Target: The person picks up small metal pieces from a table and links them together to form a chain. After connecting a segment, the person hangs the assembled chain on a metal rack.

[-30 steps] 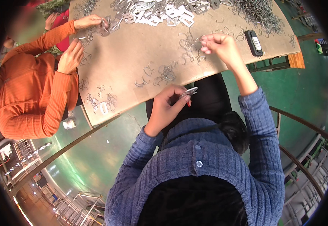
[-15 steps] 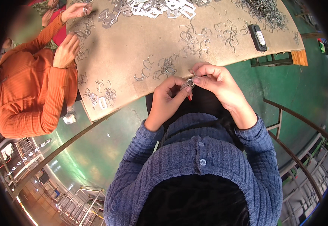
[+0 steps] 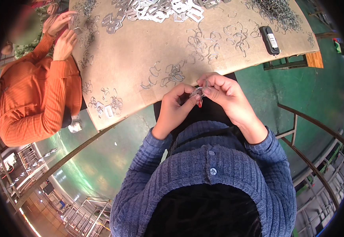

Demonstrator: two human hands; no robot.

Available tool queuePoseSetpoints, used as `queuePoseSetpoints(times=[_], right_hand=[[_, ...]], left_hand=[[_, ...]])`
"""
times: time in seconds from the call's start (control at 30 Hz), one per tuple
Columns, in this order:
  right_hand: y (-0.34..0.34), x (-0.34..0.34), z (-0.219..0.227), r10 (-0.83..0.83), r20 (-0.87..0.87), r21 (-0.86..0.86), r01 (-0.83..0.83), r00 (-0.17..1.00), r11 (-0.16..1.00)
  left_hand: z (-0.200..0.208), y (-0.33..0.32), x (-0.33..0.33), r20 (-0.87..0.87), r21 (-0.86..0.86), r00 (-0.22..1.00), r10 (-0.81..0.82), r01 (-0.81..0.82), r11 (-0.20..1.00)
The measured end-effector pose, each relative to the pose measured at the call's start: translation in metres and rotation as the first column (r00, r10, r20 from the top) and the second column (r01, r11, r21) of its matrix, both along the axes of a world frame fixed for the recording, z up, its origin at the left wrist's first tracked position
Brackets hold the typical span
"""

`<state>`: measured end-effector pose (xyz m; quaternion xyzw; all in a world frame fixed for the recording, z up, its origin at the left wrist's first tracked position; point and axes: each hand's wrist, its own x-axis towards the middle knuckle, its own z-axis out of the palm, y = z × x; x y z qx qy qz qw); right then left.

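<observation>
Just off the near edge of the table, my left hand (image 3: 172, 108) is closed on a small metal buckle (image 3: 196, 92). My right hand (image 3: 232, 100) pinches a bent wire hook (image 3: 206, 83) between thumb and fingers, right against that buckle. Fingers hide much of both pieces, so how they join cannot be made out. A small red bit (image 3: 200, 104) shows below the fingertips; its kind is unclear. Loose wire hooks (image 3: 173, 74) lie on the table beyond my left hand, with more wire hooks (image 3: 203, 43) farther back.
Flat metal buckles (image 3: 160, 10) are heaped at the far side of the brown table (image 3: 140, 47). A dense wire pile (image 3: 276, 14) and a black case with a white label (image 3: 269, 40) lie on the right. At left, a co-worker in an orange sleeve (image 3: 51, 106) handles pieces.
My right hand has dipped slightly toward me, and the wire hook now stands more upright at the buckle. The co-worker's hands have shifted left.
</observation>
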<state>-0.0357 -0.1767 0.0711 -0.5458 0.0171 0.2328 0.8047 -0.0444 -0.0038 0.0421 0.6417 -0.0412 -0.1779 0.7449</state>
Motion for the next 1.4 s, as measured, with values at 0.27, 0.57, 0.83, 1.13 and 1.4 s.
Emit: queuePoseSetpoints(times=[0.27,0.57,0.83,1.13,1.4], right_hand=[[0.006,-0.004,-0.014,-0.126,-0.039,0.078,0.128,0.991,0.989],[0.012,-0.024,-0.014,-0.032,0.687,-0.337,0.357,0.726,0.871],[0.016,-0.027,-0.018,0.009,0.716,-0.357,0.355,0.698,0.864],[0.015,-0.023,-0.020,-0.092,0.686,-0.283,0.382,0.721,0.880],[0.013,-0.024,-0.026,-0.087,0.690,-0.324,0.415,0.718,0.850]], left_hand=[[0.000,0.000,-0.001,-0.052,-0.027,0.998,-0.037,0.035,0.999],[-0.014,0.040,0.091,-0.128,0.246,0.933,-0.336,0.358,0.901],[-0.079,0.009,0.229,0.643,0.699,0.750,0.155,-0.658,0.281],[-0.079,0.056,0.186,0.176,0.306,0.951,0.256,-0.300,0.904],[-0.005,0.023,0.051,-0.321,-0.111,0.941,0.106,-0.149,0.983]])
